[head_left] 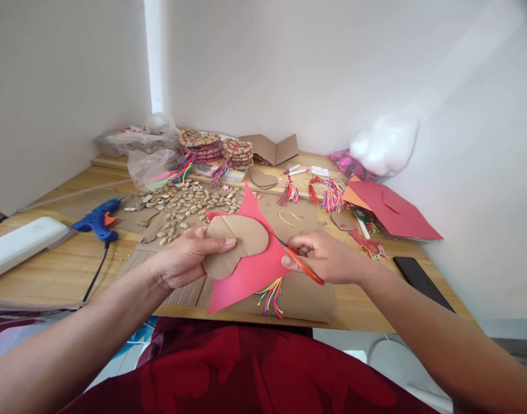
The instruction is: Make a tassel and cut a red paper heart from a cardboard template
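My left hand (188,257) grips a cardboard heart (248,233) together with a sheet of red paper (250,282) behind it, the thumb pressed on the cardboard. In my right hand (328,256) is a pair of scissors (304,266) with orange handles. Its blades meet the red paper close to the heart's right edge. Below the paper's lower edge, a multicoloured string tassel (272,299) lies on a cardboard sheet (310,302).
A blue glue gun (98,219) and many peanut shells (188,204) lie left. Behind are stacked shell-covered pieces (238,154), folded cardboard (274,150) and string tassels (330,194). Red paper sheets (401,210), a phone (422,282) and bagged white stuffing (382,144) are right.
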### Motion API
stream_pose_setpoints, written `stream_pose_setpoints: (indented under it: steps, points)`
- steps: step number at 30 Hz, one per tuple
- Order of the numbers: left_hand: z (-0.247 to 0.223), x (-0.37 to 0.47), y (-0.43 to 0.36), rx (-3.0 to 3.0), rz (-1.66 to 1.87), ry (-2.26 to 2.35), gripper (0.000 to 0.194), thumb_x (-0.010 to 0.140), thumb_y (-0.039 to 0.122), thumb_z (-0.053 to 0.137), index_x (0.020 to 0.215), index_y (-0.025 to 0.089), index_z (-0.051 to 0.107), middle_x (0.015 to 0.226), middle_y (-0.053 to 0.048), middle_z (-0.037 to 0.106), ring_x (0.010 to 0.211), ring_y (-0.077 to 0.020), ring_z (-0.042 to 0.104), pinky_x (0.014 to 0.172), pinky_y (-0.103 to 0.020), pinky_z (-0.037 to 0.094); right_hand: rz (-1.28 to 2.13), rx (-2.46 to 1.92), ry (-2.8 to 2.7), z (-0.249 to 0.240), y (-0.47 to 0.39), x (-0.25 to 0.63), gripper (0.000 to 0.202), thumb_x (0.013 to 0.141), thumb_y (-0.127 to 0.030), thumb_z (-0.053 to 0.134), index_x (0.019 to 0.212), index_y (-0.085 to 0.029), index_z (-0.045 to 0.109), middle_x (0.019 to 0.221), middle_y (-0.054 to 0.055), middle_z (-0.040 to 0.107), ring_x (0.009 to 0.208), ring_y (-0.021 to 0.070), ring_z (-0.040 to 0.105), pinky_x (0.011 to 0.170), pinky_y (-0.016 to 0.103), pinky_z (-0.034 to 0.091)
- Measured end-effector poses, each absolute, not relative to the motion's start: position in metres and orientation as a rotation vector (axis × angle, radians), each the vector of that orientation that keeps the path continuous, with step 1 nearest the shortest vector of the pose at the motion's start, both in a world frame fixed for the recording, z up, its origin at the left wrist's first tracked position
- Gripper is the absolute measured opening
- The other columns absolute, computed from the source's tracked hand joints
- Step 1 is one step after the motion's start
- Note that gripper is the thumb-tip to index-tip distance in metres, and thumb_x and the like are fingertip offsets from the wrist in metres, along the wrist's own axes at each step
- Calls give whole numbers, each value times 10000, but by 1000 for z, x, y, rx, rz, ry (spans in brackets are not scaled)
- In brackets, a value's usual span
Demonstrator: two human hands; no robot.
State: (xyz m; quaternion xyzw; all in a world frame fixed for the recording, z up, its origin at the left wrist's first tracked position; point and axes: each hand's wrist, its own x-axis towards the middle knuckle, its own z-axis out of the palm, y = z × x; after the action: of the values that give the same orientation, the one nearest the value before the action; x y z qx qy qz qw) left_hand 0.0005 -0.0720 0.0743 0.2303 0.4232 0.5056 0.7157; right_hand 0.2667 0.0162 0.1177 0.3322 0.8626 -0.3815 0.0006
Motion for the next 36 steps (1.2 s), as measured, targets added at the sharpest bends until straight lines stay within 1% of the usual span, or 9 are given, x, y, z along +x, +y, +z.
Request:
stream_pose_setpoints:
  steps: [8,15,23,28,32,36]
  points:
    - [76,2,-74,493,1128,914,287,673,107,884,948,117,805,979,-128,803,686,-180,746,665,-230,630,-1451,1066,2526,118,17,269,433,895,-555,634,690,-198,500,588,-52,471,512,89,360,502,251,247]
    - [77,2,-75,492,1116,906,292,676,111,883,957,110,804,948,-132,805,675,-178,746,652,-226,627,-1423,1092,2540,120,19,270,438,858,-576,667,700,-186,548,600,-46,483,535,90,402,503,235,280]
    - [76,4,-75,493,1138,904,327,648,115,905,960,114,807,958,-137,804,725,-184,759,688,-218,629,-1517,1106,2494,119,18,271,401,866,-551,670,727,-188,567,581,-47,495,516,93,431,503,235,290]
    - [75,5,-77,489,1152,892,330,651,109,902,966,127,806,960,-123,806,738,-186,761,702,-231,636,-1448,1123,2534,120,16,271,397,851,-535,685,707,-190,549,588,-53,480,525,92,410,508,240,285]
    - [72,7,-77,490,1141,889,295,652,122,903,931,128,807,900,-104,808,721,-192,760,686,-239,640,-1315,1134,2568,121,14,269,399,815,-534,717,700,-192,545,602,-55,445,554,96,370,526,250,273]
    - [72,6,-78,496,1139,877,283,648,129,908,913,132,808,868,-94,807,707,-187,757,669,-227,634,-1275,1112,2592,124,14,268,423,817,-547,704,679,-193,519,609,-56,409,564,98,349,538,257,265]
